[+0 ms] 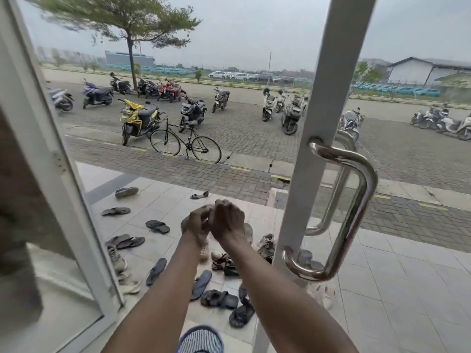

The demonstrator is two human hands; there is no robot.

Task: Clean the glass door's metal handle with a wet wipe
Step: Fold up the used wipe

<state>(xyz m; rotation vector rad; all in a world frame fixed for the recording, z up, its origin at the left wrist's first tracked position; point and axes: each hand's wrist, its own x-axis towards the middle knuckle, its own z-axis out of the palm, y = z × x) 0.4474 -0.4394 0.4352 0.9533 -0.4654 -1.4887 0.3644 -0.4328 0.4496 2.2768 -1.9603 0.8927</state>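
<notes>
Both hands are raised together in the open doorway, just left of the door's edge and clear of the handle. The left hand (195, 224) and the right hand (226, 220) touch, with the fingers of both curled inward. They are blurred, so I cannot tell whether they grip anything.

The metal handle (356, 212) is one polished chrome tube bent into a D shape. It is fixed at its top and bottom ends to the white painted door stile (318, 98), which forms the glass door's left edge. A second chrome tube of the same shape (333, 200) shows through the glass on the far side.

On the pale square-tiled floor (165, 200) beyond the threshold lie more than a dozen dark sandals (157, 226) and shoes, scattered loosely. A rounded blue-and-white striped thing (201, 337) sits at the bottom edge.

On the brick paving farther out stand one black bicycle (190, 141) and many scooters. The yellow scooter (139, 118) has a plate too small to read.
</notes>
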